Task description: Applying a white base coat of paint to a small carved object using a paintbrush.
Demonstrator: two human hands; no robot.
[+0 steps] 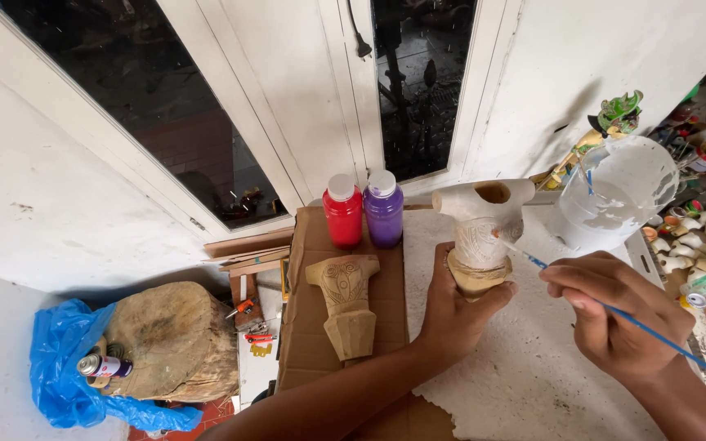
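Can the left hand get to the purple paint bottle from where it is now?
Probably not right away: the left hand is gripping the white-painted carving. The purple bottle stands close beside it, with nothing between them.

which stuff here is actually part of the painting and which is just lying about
In use: carved wooden figure in the left hand, half coated white; thin blue brush in the right hand; clear cup of white paint.

Lying about: second bare carving, red bottle, purple bottle, log, spray can.

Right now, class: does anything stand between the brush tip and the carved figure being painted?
Nothing visible does. The right hand holds the blue brush, tip at the carved figure gripped by the left hand.
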